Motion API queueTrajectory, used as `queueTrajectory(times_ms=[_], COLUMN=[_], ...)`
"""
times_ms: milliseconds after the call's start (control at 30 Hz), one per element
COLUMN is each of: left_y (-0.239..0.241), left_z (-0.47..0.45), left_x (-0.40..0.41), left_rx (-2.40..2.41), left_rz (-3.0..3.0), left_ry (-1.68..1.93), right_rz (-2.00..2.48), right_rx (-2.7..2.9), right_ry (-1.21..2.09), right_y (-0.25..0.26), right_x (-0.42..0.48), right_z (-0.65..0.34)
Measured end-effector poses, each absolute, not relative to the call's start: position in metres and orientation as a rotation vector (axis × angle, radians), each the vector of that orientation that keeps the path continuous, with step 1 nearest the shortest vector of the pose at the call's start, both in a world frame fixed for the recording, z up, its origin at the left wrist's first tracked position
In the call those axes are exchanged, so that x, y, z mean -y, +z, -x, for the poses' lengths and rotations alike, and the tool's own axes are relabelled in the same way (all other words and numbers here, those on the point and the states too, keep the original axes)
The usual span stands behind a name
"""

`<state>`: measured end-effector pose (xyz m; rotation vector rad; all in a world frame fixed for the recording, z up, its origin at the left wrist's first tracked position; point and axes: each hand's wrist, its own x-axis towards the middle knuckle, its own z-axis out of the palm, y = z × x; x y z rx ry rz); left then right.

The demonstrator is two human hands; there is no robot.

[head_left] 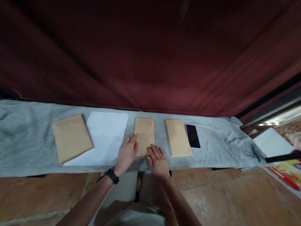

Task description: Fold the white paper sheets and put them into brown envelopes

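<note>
A brown paper envelope (145,130) lies upright in front of me on the grey cloth. At its left edge rests my left hand (127,152), fingers stretched forward and thumb on the paper; a dark watch (112,176) is on that wrist. My right hand (158,161) lies flat with fingers apart, its fingertips touching the envelope's lower right corner. Neither hand is wrapped around anything. To the right is a stack of brown envelopes (178,138). On the left, another stack of brown envelopes (72,138) partly covers white paper sheets (106,133).
A dark-screened phone (192,136) lies beside the right stack. The narrow surface is covered by a grey cloth (223,143), with a dark red curtain (157,55) behind it. A colourful printed box (298,177) and a white sheet (273,142) are at far right, above the tiled floor (211,203).
</note>
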<state>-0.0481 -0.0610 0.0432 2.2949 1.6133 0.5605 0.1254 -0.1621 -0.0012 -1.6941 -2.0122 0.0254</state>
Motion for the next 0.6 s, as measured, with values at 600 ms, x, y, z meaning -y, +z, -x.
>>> queueTrajectory(times_ms=[600], left_y=[0.012], left_z=[-0.031], left_x=[-0.013], left_rx=[-1.220], left_rz=[-2.781], left_ry=[0.392], right_rz=[1.733], right_rx=[1.983], right_ry=[0.031], right_y=[0.009], right_x=[0.161], right_z=[-0.118])
